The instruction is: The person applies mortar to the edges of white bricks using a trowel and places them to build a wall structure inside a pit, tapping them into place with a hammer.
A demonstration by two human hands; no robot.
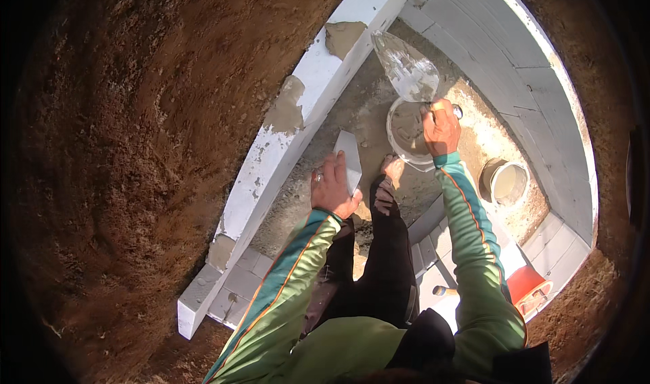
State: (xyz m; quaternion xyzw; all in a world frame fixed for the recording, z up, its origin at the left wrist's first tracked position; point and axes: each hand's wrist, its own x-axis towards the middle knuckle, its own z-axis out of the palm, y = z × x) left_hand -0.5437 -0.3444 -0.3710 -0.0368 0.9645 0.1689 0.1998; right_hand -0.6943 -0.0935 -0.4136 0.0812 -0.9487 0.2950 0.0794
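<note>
My left hand (pixel 332 189) is closed around a white brick (pixel 349 152), held beside the low white brick wall (pixel 261 171) on the left. In my right hand (pixel 441 128) is a trowel (pixel 412 74), its wide pointed blade smeared with grey mortar and tilted toward the far left. Below that hand stands a round white bucket (pixel 391 131) with grey mortar (pixel 408 128) in it. Along the top of the left wall sit separate mortar patches (pixel 284 108), with bare white brick between them.
A curved brick wall (pixel 535 93) encloses the right side. Near it lie a pale round container (pixel 509 183) and a red bucket (pixel 528 289). Loose white bricks (pixel 428 250) and a small-handled tool (pixel 443 291) are beside my legs. Brown soil (pixel 135 147) rises outside the left wall.
</note>
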